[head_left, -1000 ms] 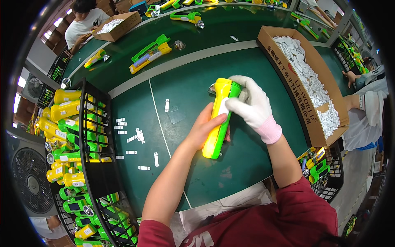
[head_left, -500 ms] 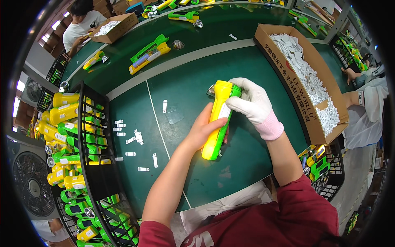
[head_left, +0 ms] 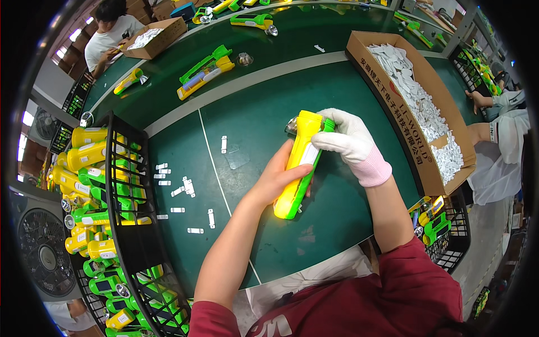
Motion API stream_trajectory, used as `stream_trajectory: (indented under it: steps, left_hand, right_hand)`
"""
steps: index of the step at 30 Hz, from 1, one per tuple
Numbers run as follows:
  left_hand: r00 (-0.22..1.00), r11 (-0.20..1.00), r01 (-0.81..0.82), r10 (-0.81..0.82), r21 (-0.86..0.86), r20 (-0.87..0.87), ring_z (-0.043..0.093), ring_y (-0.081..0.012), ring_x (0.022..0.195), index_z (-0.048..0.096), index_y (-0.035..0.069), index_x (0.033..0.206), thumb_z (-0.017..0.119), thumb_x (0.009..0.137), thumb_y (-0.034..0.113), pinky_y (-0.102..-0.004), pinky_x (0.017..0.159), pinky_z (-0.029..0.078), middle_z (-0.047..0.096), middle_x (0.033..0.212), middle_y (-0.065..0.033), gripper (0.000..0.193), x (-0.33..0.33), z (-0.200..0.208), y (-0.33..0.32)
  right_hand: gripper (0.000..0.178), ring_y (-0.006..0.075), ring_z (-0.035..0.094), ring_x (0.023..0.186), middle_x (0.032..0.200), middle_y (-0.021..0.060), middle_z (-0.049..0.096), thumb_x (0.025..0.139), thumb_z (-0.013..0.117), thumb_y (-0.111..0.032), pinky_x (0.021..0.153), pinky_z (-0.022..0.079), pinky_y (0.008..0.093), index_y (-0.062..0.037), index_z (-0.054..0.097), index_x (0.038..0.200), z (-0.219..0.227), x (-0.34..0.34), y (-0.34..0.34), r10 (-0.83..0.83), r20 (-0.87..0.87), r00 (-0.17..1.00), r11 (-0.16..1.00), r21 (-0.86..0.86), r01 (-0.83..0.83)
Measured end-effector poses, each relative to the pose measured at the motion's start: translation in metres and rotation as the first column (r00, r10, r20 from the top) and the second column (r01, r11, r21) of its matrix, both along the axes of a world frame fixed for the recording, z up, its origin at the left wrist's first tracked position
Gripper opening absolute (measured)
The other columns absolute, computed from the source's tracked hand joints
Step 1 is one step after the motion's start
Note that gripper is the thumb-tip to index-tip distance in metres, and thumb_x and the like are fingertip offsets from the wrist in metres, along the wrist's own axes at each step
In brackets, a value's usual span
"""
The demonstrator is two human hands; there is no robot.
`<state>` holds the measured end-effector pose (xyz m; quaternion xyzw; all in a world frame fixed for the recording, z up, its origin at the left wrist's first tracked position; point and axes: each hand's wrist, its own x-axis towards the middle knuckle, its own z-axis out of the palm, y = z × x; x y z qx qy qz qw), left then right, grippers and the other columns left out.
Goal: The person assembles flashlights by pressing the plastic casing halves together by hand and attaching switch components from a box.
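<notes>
A yellow-and-green flashlight (head_left: 298, 168) is held tilted above the green table, its wide head end pointing away from me. My bare left hand (head_left: 281, 175) wraps round the body, the thumb lying across a white strip on its side. At the head end, my right hand (head_left: 351, 140), in a white glove with a pink cuff, pinches the green half between thumb and fingers. A shiny reflector (head_left: 291, 125) hangs beside the yellow rim. Several small white plastic strips (head_left: 178, 210) lie on the table to the left.
A black crate (head_left: 126, 224) full of flashlights borders the table's left side. At the right stands a cardboard box (head_left: 387, 106) of white pieces. Beyond the table, a green belt (head_left: 286, 50) carries an opened flashlight (head_left: 206, 73). A person (head_left: 112, 33) sits far left.
My right hand has shifted slightly right with the green half's head end, which seems to stand a little farther from the yellow rim. My left hand keeps its grip.
</notes>
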<state>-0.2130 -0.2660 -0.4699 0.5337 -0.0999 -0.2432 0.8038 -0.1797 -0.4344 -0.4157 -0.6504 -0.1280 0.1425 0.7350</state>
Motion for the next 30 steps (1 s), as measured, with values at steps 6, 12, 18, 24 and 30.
stream_trajectory:
  steps: [6, 12, 18, 24, 30]
  left_hand:
    - [0.999, 0.996, 0.032, -0.034, -0.078, -0.022, 0.057, -0.018, 0.065, 0.036, 0.006, 0.113, 0.061, 0.078, 0.022, -0.0324, 0.056, 0.051, 0.052, 0.083, -0.0103, 0.046, 0.003, -0.004, 0.003]
    - [0.999, 0.999, -0.032, 0.032, 0.015, -0.024, 0.054, -0.021, 0.052, 0.034, 0.006, 0.123, 0.058, 0.076, 0.031, -0.0316, 0.052, 0.047, 0.051, 0.07, -0.0125, 0.059, 0.0, 0.0, -0.001]
    - [0.998, 0.985, -0.04, 0.03, -0.169, -0.063, 0.058, -0.0183, 0.066, 0.046, 0.004, 0.105, 0.058, 0.08, 0.023, -0.0294, 0.058, 0.049, 0.055, 0.08, -0.0087, 0.034, 0.005, -0.009, 0.009]
    - [0.9, 0.827, -0.365, 0.196, 0.426, 0.39, 0.059, -0.021, 0.08, 0.046, -0.002, 0.105, 0.064, 0.077, 0.028, -0.0325, 0.071, 0.046, 0.059, 0.091, -0.0122, 0.045, -0.006, 0.004, -0.011]
    - [0.986, 0.987, -0.159, 0.158, 0.007, 0.045, 0.061, -0.0218, 0.085, 0.04, 0.003, 0.117, 0.06, 0.083, 0.027, -0.0294, 0.076, 0.048, 0.058, 0.102, -0.0128, 0.046, -0.004, -0.001, -0.009]
  right_hand:
    - [0.033, 0.0097, 0.055, 0.083, 0.091, 0.0055, 0.06, 0.073, 0.063, -0.009, 0.076, 0.044, 0.0227, 0.0025, 0.057, 0.103, -0.001, 0.001, 0.002, 0.019, 0.007, 1.0, 1.0, 0.013, -0.019]
    - [0.038, 0.0098, 0.056, 0.08, 0.089, 0.0061, 0.06, 0.073, 0.064, -0.013, 0.073, 0.045, 0.0232, 0.0029, 0.055, 0.106, -0.011, -0.001, 0.01, -0.091, 0.186, 0.978, 0.988, -0.105, 0.112]
    - [0.052, 0.0138, 0.059, 0.081, 0.092, 0.0113, 0.061, 0.074, 0.067, -0.03, 0.073, 0.048, 0.0267, 0.0044, 0.049, 0.109, -0.014, -0.006, 0.02, -0.388, 0.154, 0.909, 0.897, -0.164, 0.41]
    - [0.058, 0.0243, 0.062, 0.086, 0.093, 0.016, 0.062, 0.067, 0.068, -0.042, 0.075, 0.048, 0.0321, 0.0017, 0.053, 0.102, -0.013, -0.009, 0.029, -0.299, 0.187, 0.936, 0.807, -0.474, 0.353]
    - [0.032, 0.0117, 0.056, 0.086, 0.094, 0.0046, 0.059, 0.086, 0.054, -0.028, 0.074, 0.045, 0.0258, -0.0014, 0.055, 0.104, -0.025, 0.0, 0.02, -0.086, -0.064, 0.994, 0.971, 0.218, 0.098]
